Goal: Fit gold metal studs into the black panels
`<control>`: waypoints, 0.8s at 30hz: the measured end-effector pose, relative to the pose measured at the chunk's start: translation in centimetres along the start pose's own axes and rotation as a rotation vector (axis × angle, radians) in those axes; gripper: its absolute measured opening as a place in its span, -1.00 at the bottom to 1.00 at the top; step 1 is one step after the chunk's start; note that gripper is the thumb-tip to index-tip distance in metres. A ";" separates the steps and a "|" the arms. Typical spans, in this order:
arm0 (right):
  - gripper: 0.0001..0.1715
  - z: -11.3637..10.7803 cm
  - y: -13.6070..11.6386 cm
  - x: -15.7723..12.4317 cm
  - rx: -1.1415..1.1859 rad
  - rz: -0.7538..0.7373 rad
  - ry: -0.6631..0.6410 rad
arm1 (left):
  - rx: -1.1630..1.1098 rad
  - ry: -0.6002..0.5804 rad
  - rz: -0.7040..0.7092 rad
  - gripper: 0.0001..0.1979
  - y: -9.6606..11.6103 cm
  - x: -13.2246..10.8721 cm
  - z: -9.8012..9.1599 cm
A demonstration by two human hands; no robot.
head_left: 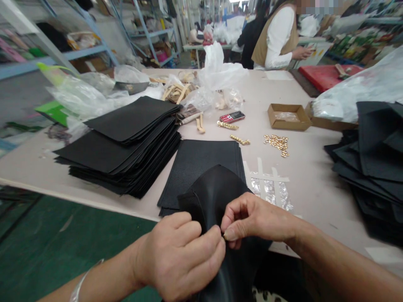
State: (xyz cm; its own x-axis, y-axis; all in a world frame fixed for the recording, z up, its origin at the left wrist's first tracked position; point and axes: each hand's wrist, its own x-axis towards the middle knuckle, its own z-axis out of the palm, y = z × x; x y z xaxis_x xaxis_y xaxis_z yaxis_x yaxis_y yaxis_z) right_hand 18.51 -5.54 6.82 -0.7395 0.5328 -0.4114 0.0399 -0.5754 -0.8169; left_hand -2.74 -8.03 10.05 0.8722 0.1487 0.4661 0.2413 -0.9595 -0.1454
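Note:
A black leather-like piece (217, 184) is bent upward at the table's front edge, between my two hands. My left hand (185, 256) is closed on it, the fingers curled around the folded material. Thumb and fingers of my right hand (248, 220) pinch a tiny gold metal fitting (224, 237) against the black piece, close to the left fingertips. Most of the fitting is hidden by the fingers. Behind the bent piece lies a flat stack of black panels (208, 157). Loose gold fittings (277, 143) are scattered further back, beside two gold rows of discs (228, 125).
A tall pile of black panels (132, 126) stands at left, another pile (374, 167) at right. Further back are a red phone (232, 116), a small cardboard box (289, 117), plastic bags (217, 71) and a red board (329, 76). A person in white sleeves (280, 37) works beyond the table.

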 end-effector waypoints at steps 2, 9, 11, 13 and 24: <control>-0.80 -0.2 0.3 0.1 0.066 0.039 -0.058 | -0.008 0.003 0.019 -0.80 0.0 0.2 -0.1; -0.77 -0.8 1.0 0.0 0.183 0.093 -0.106 | -0.052 -0.002 0.007 -0.83 0.1 0.9 0.1; -0.77 -0.9 1.0 -0.1 0.180 0.109 -0.113 | -0.061 -0.005 0.023 -0.84 0.1 1.1 0.3; -0.76 -0.9 1.0 -0.2 0.172 0.125 -0.124 | -0.074 -0.011 0.037 -0.85 0.0 1.3 0.4; -0.78 -1.8 1.6 -0.9 0.168 0.074 -0.103 | -0.145 0.001 0.006 -0.84 -0.1 3.1 1.5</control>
State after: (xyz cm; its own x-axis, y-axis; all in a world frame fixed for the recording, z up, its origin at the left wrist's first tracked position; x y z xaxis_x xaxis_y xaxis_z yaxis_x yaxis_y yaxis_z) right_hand 20.50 -5.85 5.16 -0.8037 0.4239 -0.4177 -0.0094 -0.7108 -0.7033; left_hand 0.60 -7.13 10.21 0.8729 0.1426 0.4666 0.1720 -0.9849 -0.0207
